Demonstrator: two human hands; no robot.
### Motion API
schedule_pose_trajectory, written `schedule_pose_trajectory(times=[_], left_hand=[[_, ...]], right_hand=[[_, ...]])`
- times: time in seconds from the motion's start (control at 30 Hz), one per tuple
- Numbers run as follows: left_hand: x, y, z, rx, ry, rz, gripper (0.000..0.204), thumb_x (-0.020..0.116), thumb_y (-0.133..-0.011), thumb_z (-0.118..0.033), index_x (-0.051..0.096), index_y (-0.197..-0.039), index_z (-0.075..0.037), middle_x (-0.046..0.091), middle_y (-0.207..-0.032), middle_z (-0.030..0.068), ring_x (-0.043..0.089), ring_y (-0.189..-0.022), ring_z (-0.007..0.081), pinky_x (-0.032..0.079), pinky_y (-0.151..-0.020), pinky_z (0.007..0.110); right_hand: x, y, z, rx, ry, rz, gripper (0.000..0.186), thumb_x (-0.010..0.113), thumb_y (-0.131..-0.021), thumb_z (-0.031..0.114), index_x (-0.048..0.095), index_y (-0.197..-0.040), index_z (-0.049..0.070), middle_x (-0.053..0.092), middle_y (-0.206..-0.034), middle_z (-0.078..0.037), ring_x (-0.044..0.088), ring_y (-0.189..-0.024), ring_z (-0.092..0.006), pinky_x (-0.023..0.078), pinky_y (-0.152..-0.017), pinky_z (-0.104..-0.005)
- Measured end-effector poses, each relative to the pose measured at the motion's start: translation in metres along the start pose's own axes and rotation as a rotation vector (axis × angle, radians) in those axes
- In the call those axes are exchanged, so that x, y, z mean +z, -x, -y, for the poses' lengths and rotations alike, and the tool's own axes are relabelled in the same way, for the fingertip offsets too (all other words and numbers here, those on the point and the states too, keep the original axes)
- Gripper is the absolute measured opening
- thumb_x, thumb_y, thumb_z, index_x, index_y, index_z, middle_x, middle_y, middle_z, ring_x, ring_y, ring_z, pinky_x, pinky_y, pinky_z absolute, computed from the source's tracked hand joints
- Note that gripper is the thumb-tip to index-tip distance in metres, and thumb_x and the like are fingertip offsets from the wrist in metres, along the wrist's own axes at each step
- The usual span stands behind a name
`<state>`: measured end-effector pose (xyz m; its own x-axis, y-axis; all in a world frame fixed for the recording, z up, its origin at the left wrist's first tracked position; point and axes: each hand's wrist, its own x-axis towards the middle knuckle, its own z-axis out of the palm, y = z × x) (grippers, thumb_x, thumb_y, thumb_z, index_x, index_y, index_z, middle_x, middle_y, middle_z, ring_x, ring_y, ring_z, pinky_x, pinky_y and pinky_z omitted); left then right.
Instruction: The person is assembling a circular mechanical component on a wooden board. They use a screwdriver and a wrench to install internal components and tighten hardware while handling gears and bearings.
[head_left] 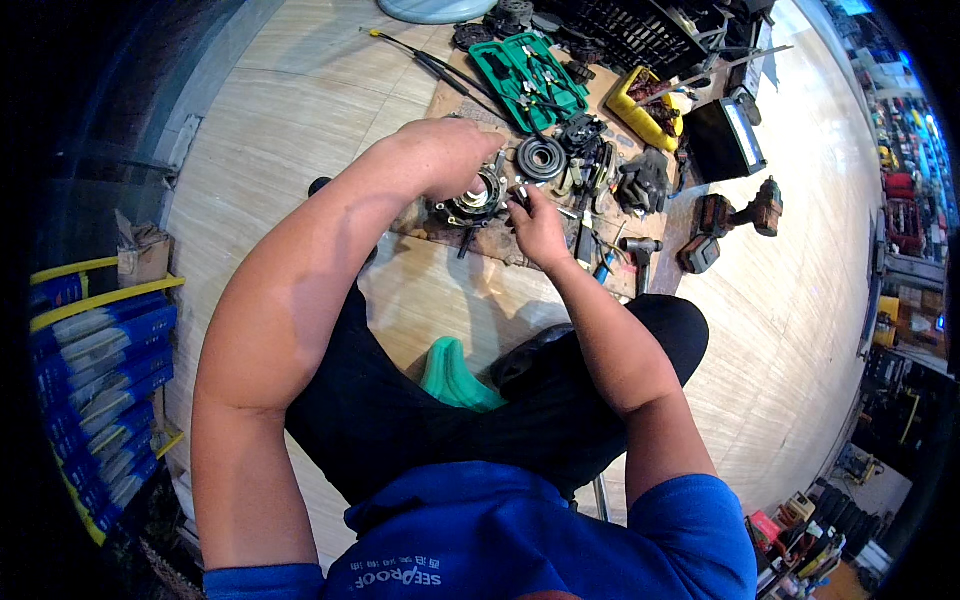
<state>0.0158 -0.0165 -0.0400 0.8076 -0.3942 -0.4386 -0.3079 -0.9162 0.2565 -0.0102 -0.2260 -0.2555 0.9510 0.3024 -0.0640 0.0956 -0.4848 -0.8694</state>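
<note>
A round metal housing (472, 208) with a light ring in its bore lies at the near left of the work mat. My left hand (455, 160) reaches over it and grips it, one digit pressed into the bore; the rest of its fingers are partly hidden. Close by on the right, my right hand (538, 222) is closed in a pinch on a small dark and silver piece (521, 198), too small to name. A dark grooved pulley (541, 158) lies flat just beyond both hands.
A green tool case (525, 80) lies open at the back, beside a yellow tray (640, 108). Dark gloves (645, 182), a hammer (641, 250) and a cordless drill (745, 212) lie right. A green stool (455, 375) stands between my legs.
</note>
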Motion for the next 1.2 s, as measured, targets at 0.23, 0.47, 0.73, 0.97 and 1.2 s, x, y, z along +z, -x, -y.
schedule_pose_trajectory(times=[0.23, 0.47, 0.73, 0.97, 1.2], left_hand=[[0.002, -0.001, 0.001, -0.014, 0.021, 0.009, 0.054, 0.076, -0.085, -0.021, 0.056, -0.135, -0.013, 0.061, -0.126, 0.0155, 0.062, -0.114, 0.0363, 0.052, -0.094, 0.046], [0.001, 0.001, 0.003, 0.004, 0.038, -0.002, 0.049, 0.076, -0.085, -0.021, 0.057, -0.129, -0.011, 0.062, -0.123, 0.0153, 0.063, -0.113, 0.0364, 0.052, -0.093, 0.046], [-0.002, 0.0, 0.001, 0.014, 0.042, 0.002, 0.049, 0.076, -0.085, -0.021, 0.057, -0.129, -0.009, 0.062, -0.123, 0.0154, 0.062, -0.114, 0.0357, 0.051, -0.094, 0.046], [0.0, 0.0, 0.001, 0.001, 0.041, 0.003, 0.051, 0.076, -0.085, -0.021, 0.057, -0.13, -0.011, 0.062, -0.124, 0.0155, 0.062, -0.115, 0.0358, 0.051, -0.095, 0.046], [0.0, 0.0, 0.0, -0.014, 0.035, 0.001, 0.052, 0.076, -0.085, -0.021, 0.057, -0.132, -0.011, 0.062, -0.125, 0.0158, 0.062, -0.115, 0.0356, 0.051, -0.095, 0.045]], right_hand=[[-0.009, -0.002, 0.012, 0.065, -0.012, 0.007, 0.026, 0.062, -0.098, 0.011, 0.061, -0.121, 0.0, 0.067, -0.084, -0.01, 0.063, -0.07, -0.0147, 0.052, -0.065, -0.0325], [-0.025, -0.007, 0.032, 0.029, 0.044, -0.039, 0.027, 0.063, -0.097, 0.013, 0.063, -0.122, 0.003, 0.068, -0.089, -0.014, 0.063, -0.08, -0.0198, 0.051, -0.074, -0.033], [-0.033, -0.011, 0.035, 0.02, -0.041, -0.131, 0.018, 0.06, -0.096, 0.011, 0.066, -0.113, 0.005, 0.071, -0.09, -0.016, 0.068, -0.081, -0.0252, 0.052, -0.075, -0.0356], [-0.03, -0.01, 0.028, 0.066, 0.157, -0.12, 0.018, 0.064, -0.093, 0.016, 0.067, -0.109, 0.007, 0.069, -0.093, -0.024, 0.068, -0.088, -0.041, 0.053, -0.076, -0.0443], [-0.024, -0.008, 0.02, 0.056, 0.116, -0.131, 0.018, 0.066, -0.092, 0.017, 0.067, -0.106, 0.005, 0.068, -0.086, -0.026, 0.067, -0.082, -0.0442, 0.052, -0.072, -0.0482]])
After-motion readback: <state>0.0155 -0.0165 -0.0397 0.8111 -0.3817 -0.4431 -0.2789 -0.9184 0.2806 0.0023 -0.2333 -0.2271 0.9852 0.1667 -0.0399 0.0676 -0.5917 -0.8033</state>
